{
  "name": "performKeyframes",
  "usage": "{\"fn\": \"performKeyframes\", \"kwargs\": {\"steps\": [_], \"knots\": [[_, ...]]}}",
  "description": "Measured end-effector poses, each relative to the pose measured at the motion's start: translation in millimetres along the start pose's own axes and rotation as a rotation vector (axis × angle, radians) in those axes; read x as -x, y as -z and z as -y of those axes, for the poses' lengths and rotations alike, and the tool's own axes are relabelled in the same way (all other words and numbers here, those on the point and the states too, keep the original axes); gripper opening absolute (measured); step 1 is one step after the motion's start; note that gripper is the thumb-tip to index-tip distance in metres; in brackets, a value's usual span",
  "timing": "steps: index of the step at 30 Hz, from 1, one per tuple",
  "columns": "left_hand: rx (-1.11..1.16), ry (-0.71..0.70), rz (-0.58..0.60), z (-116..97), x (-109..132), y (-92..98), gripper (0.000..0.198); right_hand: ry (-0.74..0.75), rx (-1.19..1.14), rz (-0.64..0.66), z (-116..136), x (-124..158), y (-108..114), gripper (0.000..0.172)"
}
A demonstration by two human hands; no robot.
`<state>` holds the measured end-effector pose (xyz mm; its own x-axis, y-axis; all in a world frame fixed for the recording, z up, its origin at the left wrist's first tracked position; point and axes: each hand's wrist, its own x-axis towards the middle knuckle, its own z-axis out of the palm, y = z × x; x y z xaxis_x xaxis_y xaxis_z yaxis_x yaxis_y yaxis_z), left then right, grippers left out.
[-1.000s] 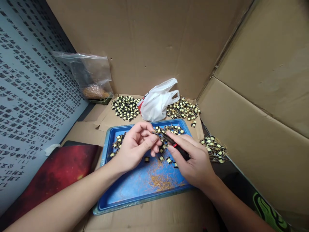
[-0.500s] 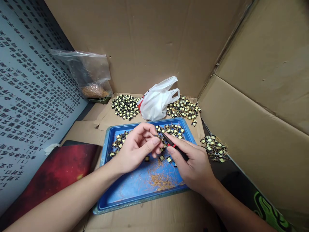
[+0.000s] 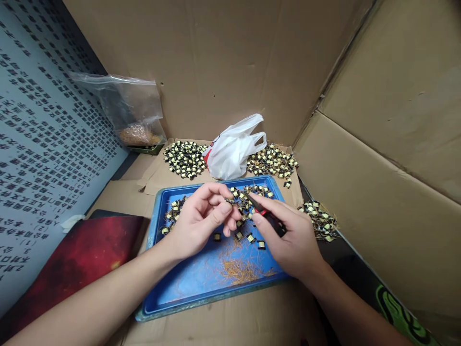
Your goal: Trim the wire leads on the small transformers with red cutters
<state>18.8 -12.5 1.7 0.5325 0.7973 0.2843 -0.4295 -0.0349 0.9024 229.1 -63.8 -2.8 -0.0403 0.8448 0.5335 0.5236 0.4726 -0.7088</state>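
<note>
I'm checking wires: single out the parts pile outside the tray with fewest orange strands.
The pile left of the white bag: hardly any show there, while the rear-right pile and far-right pile bristle with strands.

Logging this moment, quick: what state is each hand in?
Left hand: closed, pinching a small component.
Right hand: closed around a black-and-red hand tool.

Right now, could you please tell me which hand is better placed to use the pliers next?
Probably the right hand: it already grips the black-and-red pliers, close to the left hand, whose fingertips pinch a partly hidden small component.
</note>
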Motion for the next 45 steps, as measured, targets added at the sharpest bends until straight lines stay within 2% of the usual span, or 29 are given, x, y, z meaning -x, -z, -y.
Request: {"fn": "performKeyframes", "kwargs": {"steps": [4, 10, 17, 28, 45], "knots": [[0.008, 0.022, -0.014, 1.0, -0.2, 2.0, 0.015, 0.104, -0.006, 0.030, 7.1, 2.7, -2.9, 0.039], [0.017, 0.104, -0.048, -2.8, 0.0, 2.7, 0.022, 0.098, -0.037, 0.047, 4.6, 2.9, 1.3, 0.040], [-0.049, 0.165, -0.086, -9.5, 0.4, 1.2, 0.030, 0.162, 0.012, 0.038, 2.8, 3.3, -0.4, 0.040], [-0.093, 0.176, -0.063, -9.2, 0.1, 4.6, 0.029, 0.206, 0.060, 0.047, 2.7, 4.4, -1.3, 0.042], [-0.030, 0.203, -0.040, -8.6, -0.6, 3.2, 0.027, 0.257, 0.125, 0.062, -0.4, 4.0, 1.2, 0.041]]}}
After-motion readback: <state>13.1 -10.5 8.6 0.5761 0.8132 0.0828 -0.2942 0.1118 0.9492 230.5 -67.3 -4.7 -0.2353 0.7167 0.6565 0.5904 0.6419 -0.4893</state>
